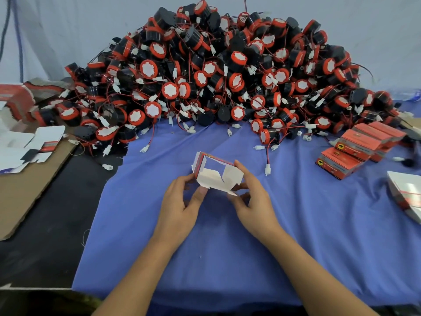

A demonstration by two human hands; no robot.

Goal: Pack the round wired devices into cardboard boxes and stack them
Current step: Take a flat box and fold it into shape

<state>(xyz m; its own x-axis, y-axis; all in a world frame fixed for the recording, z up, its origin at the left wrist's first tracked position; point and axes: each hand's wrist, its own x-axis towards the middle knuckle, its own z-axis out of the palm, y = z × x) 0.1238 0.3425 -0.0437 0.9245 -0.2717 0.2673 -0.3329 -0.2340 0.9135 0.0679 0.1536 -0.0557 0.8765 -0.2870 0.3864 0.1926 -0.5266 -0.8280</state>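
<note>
Box (215,176) looks light, thin and easily creased, so its side walls suit holding best. Left hand (180,201) and right hand (252,197) pinch opposite ends.

Matt blue cloth (296,224); white-lined cardboard box (214,176); glossy red-black plastic devices (227,71)

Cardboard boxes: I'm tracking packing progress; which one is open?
The box gripped by the left hand and right hand, white flaps unfolded; the orange boxes stacked at right are closed.
</note>
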